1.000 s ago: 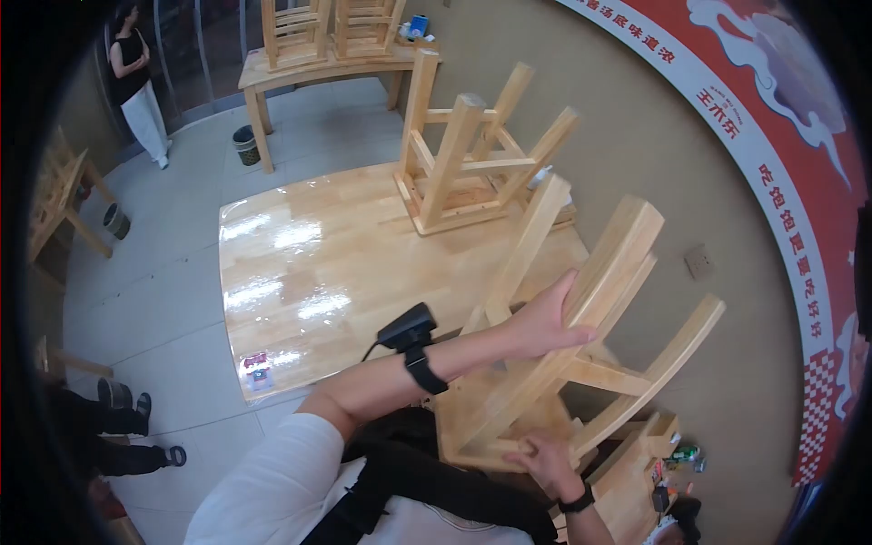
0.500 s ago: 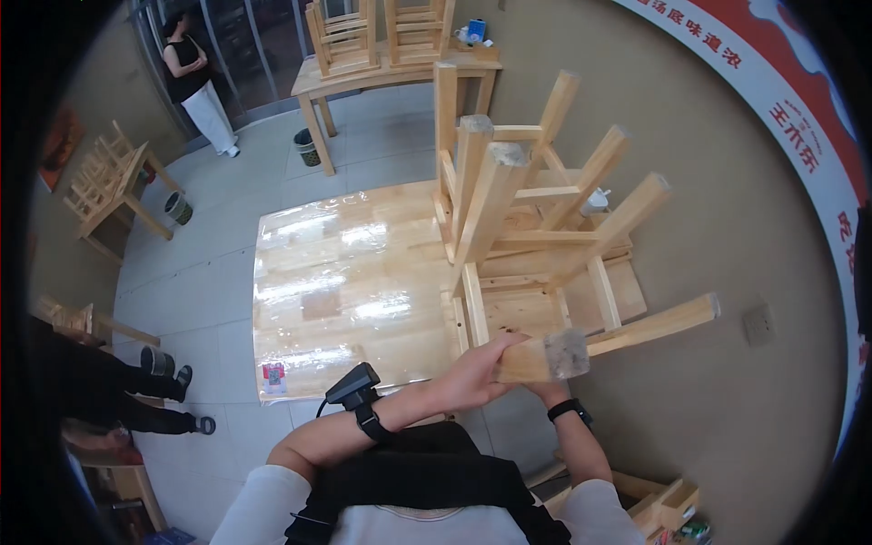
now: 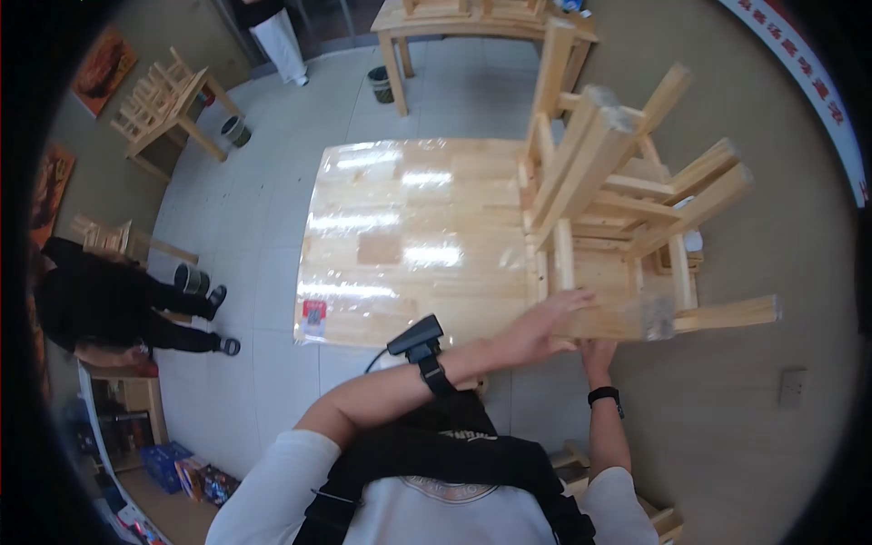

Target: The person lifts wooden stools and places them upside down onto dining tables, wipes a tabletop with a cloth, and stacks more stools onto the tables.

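An upturned wooden stool (image 3: 604, 313) stands on the near right part of the wooden table (image 3: 413, 227), its legs pointing up. My left hand (image 3: 545, 329) is wrapped around its nearest leg, close to the seat. Under that same leg, my right hand (image 3: 597, 356) grips from below, its fingers partly hidden. Directly behind stands a second upturned stool (image 3: 545, 86), with its legs close against those of the first. A clear glossy sheet covers the tabletop.
A wall with a socket (image 3: 792, 388) runs along the right. A person in black (image 3: 109, 295) stands at the left, another in white trousers (image 3: 280, 45) at the back. Bins (image 3: 380, 84) stand on the floor. Another table (image 3: 481, 25) holds upturned stools.
The view has swung, so the table appears farther right and higher. The near stool has moved away from me, closer to the stool behind. Both hands stay on its leg.
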`<move>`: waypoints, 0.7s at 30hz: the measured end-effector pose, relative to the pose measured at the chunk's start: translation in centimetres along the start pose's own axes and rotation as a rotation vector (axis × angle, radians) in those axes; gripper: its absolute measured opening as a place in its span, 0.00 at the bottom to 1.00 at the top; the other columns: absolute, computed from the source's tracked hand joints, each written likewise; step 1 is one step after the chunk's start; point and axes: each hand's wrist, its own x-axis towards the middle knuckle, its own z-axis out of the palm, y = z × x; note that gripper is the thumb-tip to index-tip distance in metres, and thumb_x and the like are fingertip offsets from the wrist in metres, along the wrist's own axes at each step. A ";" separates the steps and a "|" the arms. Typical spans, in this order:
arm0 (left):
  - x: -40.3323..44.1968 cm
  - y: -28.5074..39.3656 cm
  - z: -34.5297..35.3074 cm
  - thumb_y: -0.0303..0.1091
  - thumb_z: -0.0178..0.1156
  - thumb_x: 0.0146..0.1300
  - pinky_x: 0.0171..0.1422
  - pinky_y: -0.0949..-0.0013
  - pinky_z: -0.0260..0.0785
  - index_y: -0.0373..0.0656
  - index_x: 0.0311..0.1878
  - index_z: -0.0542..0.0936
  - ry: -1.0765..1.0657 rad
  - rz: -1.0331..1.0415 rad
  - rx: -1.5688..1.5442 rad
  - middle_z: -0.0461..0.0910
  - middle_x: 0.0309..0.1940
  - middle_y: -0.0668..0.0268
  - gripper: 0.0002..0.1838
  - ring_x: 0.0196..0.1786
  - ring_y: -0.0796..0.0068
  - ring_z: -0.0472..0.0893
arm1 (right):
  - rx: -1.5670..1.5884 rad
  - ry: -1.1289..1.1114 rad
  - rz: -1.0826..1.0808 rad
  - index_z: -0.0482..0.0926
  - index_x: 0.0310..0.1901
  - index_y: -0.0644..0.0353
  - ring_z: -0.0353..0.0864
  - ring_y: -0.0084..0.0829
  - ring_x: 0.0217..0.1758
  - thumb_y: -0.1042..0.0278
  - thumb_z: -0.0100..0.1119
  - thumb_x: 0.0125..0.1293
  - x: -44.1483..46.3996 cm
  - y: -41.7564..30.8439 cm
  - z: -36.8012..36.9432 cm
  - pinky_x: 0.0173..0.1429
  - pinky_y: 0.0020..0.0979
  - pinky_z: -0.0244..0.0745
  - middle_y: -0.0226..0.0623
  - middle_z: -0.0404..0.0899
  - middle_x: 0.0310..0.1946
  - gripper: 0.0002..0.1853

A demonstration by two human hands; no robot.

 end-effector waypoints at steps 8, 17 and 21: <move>-21.1 -16.4 -15.4 0.24 0.53 0.52 0.60 0.62 0.61 0.39 0.52 0.68 0.307 -0.432 0.391 0.68 0.51 0.51 0.21 0.55 0.51 0.68 | 0.403 0.179 0.732 0.66 0.46 0.66 0.69 0.40 0.43 0.79 0.52 0.53 -14.7 -13.3 4.8 0.49 0.35 0.66 0.42 0.68 0.41 0.17; -28.4 -19.3 -22.3 0.26 0.46 0.58 0.64 0.62 0.53 0.43 0.61 0.62 -0.015 -0.295 0.880 0.58 0.64 0.60 0.25 0.65 0.62 0.59 | 1.049 -0.514 1.385 0.67 0.46 0.60 0.75 0.27 0.32 0.62 0.54 0.60 -33.3 -31.6 22.4 0.36 0.28 0.73 0.34 0.74 0.31 0.16; -27.9 -19.7 -21.5 0.28 0.43 0.60 0.65 0.63 0.50 0.44 0.63 0.60 -0.036 -0.353 0.980 0.56 0.65 0.61 0.25 0.67 0.64 0.56 | 1.276 -0.242 1.616 0.63 0.54 0.58 0.72 0.30 0.46 0.52 0.54 0.60 -30.0 -35.0 30.4 0.48 0.35 0.69 0.37 0.71 0.44 0.25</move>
